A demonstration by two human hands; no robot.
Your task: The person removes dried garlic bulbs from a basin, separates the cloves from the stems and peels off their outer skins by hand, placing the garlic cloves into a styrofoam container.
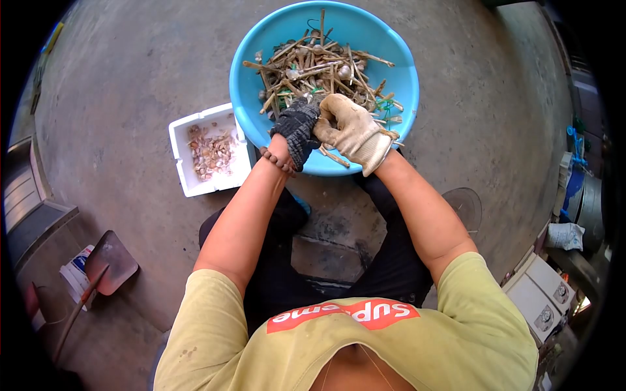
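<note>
A round blue basin holds a heap of dried garlic with long stalks and some green ties. Over its near side my two gloved hands meet. My left hand, in a dark grey glove, is closed, and what it grips is hidden between the hands. Touching it is my right hand in a cream glove, fingers curled; a stalk sticks out beneath its palm near the wrist. A white foam box with loose garlic cloves stands left of the basin.
On the concrete floor at the lower left are a shovel and a white bucket. A two-burner stove, a metal pot and other items line the right side. My legs flank the basin's near side.
</note>
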